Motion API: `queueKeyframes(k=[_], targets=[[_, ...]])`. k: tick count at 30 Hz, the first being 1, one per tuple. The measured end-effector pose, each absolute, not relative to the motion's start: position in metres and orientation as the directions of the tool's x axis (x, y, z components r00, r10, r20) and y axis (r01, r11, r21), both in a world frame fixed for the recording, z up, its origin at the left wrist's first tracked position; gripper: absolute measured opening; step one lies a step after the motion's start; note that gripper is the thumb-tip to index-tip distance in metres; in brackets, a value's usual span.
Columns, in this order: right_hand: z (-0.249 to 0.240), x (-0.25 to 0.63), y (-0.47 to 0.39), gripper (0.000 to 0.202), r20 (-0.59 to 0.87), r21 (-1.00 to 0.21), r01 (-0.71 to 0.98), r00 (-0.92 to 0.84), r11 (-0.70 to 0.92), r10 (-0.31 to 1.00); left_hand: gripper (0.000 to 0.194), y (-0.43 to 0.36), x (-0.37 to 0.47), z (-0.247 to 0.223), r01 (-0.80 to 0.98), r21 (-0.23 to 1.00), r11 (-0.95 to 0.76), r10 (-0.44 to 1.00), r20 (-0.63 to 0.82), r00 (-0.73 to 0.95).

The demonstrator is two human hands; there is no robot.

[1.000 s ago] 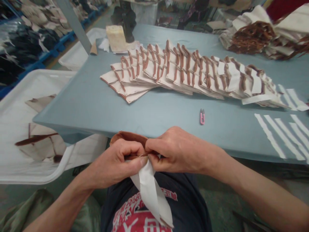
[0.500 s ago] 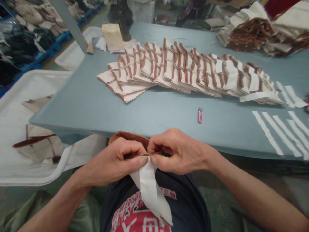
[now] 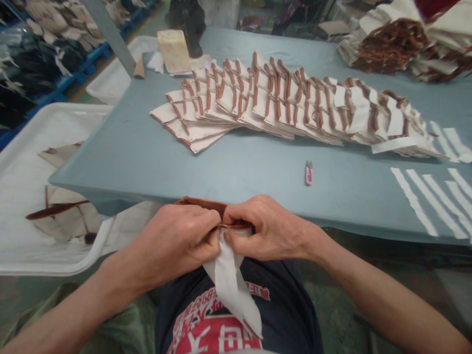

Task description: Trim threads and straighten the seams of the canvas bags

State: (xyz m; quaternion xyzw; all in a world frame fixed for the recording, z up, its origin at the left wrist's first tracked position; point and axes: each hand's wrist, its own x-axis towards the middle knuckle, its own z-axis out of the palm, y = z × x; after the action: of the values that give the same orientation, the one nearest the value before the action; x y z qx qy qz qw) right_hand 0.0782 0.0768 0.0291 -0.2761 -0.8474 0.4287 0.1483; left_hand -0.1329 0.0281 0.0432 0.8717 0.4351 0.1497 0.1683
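Observation:
Close to my body, over the table's near edge, both hands pinch one cream fabric piece (image 3: pixel 236 290) with a brown-bound edge. My left hand (image 3: pixel 184 233) is closed on the bound edge, thumb and finger pressed together. Right beside it my right hand (image 3: pixel 261 228) pinches the same edge. A white strip (image 3: pixel 225 265) hangs down from between the fingertips; how it is joined to the edge is hidden. Brown binding (image 3: pixel 202 202) shows behind the hands. Pink thread snips (image 3: pixel 309 174) lie on the table beyond my right hand.
A long overlapping row of brown-edged cream fabric pieces (image 3: pixel 265 98) spans the blue-covered table (image 3: pixel 121 152). White strips (image 3: pixel 431 201) lie at the right. A white plastic tub (image 3: pixel 14 157) with fabric pieces stands at left. Bundled fabric (image 3: pixel 391 44) sits at the back right.
The left hand has turned, its knuckles now more over the edge and its thumb tucked lower. Both hands stay pinched together at the edge. The view has shifted slightly.

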Motion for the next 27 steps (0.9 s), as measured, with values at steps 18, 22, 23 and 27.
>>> queueKeyframes(k=[18,22,23,27], targets=[[0.04,0.078,0.062,0.012,-0.148,-0.881,0.4,-0.74,0.252,0.657,0.018,0.015,-0.134,0.042,0.579,0.722,-0.38,0.879,0.088,0.468],[0.035,0.077,0.061,0.01,-0.223,-0.955,0.296,-0.744,0.011,0.629,0.023,0.008,-0.136,0.031,0.577,0.574,-0.581,0.798,0.262,0.542],[0.032,0.077,0.06,0.01,-0.246,-0.965,0.25,-0.757,-0.08,0.606,0.022,0.007,-0.137,0.028,0.553,0.541,-0.634,0.761,0.308,0.571],[0.019,0.075,0.056,0.016,-0.303,-0.918,0.095,-0.795,-0.386,0.525,0.019,0.002,-0.141,0.018,0.544,0.456,-0.705,0.704,0.359,0.613]])
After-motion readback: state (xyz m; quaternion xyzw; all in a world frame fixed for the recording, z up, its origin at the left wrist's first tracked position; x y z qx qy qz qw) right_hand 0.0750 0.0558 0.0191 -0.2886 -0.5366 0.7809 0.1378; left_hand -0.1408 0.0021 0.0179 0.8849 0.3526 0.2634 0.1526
